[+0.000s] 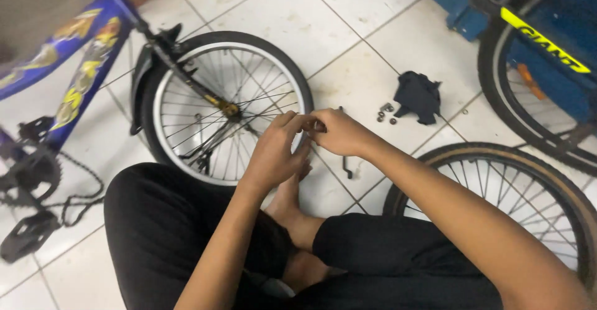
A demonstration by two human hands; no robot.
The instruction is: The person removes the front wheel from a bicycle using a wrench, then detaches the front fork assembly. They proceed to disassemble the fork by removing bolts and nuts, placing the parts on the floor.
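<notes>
I sit cross-legged on a white tiled floor. My left hand (277, 151) and my right hand (339, 133) meet in front of me, their fingertips pinched together on a small dark part (319, 126) that is mostly hidden. Just behind the hands stands the front wheel (217, 55) of a small blue bicycle (74, 67), with a black tyre, a white rim and thin spokes. The hands are close to the tyre's right edge; whether they touch it is unclear.
Several small nuts (385, 112) and a crumpled black rag (420, 95) lie on the tiles to the right. A loose wheel with a tan sidewall (497, 161) lies beside my right knee. Another bicycle's wheel (535, 98) stands at the far right. The pedal and chain (37, 204) are at the left.
</notes>
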